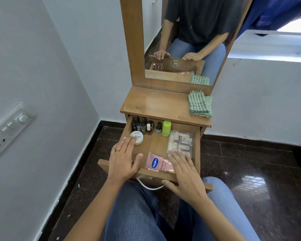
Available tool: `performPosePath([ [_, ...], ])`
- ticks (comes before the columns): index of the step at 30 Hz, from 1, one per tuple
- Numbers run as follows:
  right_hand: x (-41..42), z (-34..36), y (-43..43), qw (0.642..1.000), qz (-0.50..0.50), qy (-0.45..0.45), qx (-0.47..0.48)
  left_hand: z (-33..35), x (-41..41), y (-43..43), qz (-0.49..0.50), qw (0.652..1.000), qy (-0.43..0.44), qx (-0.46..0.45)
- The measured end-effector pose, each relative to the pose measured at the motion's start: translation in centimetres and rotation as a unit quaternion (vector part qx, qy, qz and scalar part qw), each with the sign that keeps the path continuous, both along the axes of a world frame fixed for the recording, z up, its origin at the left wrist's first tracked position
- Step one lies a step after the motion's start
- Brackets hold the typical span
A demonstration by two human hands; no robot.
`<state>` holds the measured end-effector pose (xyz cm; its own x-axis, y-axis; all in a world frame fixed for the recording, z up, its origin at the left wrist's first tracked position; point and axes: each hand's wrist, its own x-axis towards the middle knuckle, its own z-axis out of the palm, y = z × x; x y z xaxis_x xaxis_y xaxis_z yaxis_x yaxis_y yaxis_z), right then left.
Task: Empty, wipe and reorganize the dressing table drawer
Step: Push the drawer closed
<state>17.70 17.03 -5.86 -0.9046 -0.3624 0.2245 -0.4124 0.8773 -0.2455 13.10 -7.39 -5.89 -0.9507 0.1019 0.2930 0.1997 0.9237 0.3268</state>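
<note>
Both flat and empty over the drawer (pixel 196 145) at frame centre: left hand (pixel 123 159), right hand (pixel 186 173), items neatly grouped inside

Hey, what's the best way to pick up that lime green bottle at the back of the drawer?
Take the green bottle by its cap and upper body, coming straight down from above. It stands upright, with the clear pouch close on its right and a small dark bottle on its left, so a side grip looks cramped.
</note>
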Motion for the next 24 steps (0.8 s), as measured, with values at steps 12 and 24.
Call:
performPosePath([
  [12, -7.8, 0.8, 1.6, 0.992, -0.121, 0.017, 0.027, 1.7, -6.7, 3.3, -0.011, 0.998, -0.030, -0.060],
  [24, -16.4, 2.5, 1.9, 0.980, -0.193, 0.033, 0.038, 2.7, -11.0, 6.7, -0.036, 0.996, -0.050, -0.070],
])
